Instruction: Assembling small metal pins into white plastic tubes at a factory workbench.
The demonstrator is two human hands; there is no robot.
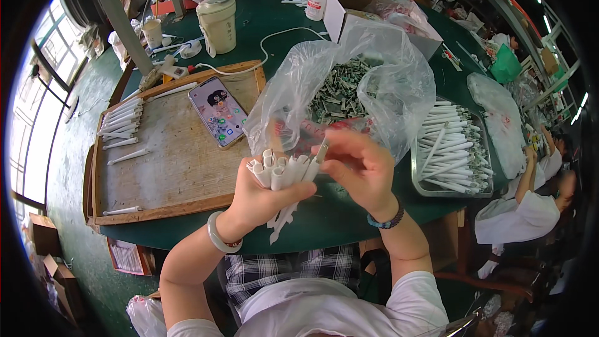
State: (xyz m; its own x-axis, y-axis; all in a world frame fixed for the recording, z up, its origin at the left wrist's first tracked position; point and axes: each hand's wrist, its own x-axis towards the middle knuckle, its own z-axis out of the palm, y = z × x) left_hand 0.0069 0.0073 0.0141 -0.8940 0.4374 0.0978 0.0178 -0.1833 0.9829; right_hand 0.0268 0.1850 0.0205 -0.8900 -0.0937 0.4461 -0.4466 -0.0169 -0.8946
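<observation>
My left hand (pixel 269 192) is closed round a bundle of white hollow plastic sticks (pixel 284 171), their open ends up. My right hand (pixel 365 171) pinches a small flat metal piece (pixel 323 148) at the top of the rightmost stick; whether it sits inside the stick I cannot tell. Just beyond my hands, a clear plastic bag (pixel 399 87) lies open, with many small metal pieces (pixel 340 90) in it. To the right, a clear tray (pixel 449 195) holds a heap of white sticks (pixel 450 150), several with metal at their ends.
A wooden tray (pixel 175 175) at left bears a lit phone (pixel 218 112) and several white sticks (pixel 121 118). Behind stand a lidded cup (pixel 216 22), a glue bottle (pixel 316 3) and a cardboard box (pixel 337 15). A white cable (pixel 274 36) crosses the green table. Other people sit across and at right.
</observation>
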